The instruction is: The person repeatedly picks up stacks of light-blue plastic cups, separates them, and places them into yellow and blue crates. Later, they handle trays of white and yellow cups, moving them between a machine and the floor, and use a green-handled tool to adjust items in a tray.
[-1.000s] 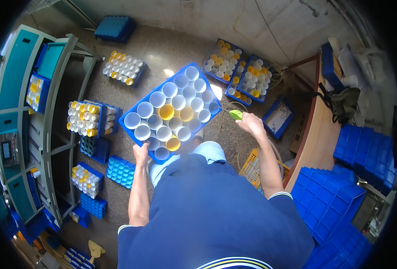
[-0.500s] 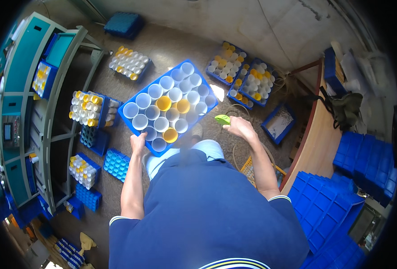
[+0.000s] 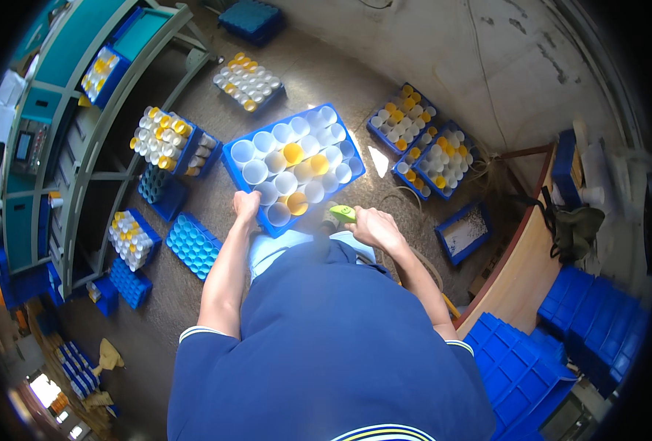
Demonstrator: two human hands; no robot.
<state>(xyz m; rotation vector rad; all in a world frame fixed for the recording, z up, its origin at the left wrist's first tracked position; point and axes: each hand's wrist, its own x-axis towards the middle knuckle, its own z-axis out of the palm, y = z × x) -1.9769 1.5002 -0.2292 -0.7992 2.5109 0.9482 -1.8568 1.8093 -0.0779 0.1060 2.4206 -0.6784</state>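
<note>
A blue crate [image 3: 231, 169] filled with rows of white open-ended tubes [image 3: 285, 182] and a few yellow ones [image 3: 297, 203] is held up, tilted, in front of my legs. My left hand [image 3: 246, 205] grips its near left edge. Closed around a bright green air blow gun [image 3: 343, 213], my right hand [image 3: 376, 228] is held just short of the crate's near right side. A pale hose [image 3: 434, 270] curves beside my right forearm. The gun's nozzle tip is too blurred to make out.
More tube-filled crates stand on the floor, at left [image 3: 162, 140], far [image 3: 248, 82] and right [image 3: 447, 162]. A green-and-grey machine [image 3: 61, 110] lines the left. Stacked blue crates [image 3: 521, 360] and a wooden bench [image 3: 513, 264] stand right. A shallow blue tray [image 3: 464, 234] lies on the floor.
The crate has turned slightly and shifted right in view. My right hand has brought the green air blow gun left and nearer my body, below the crate's edge. The surroundings have rotated with my head.
</note>
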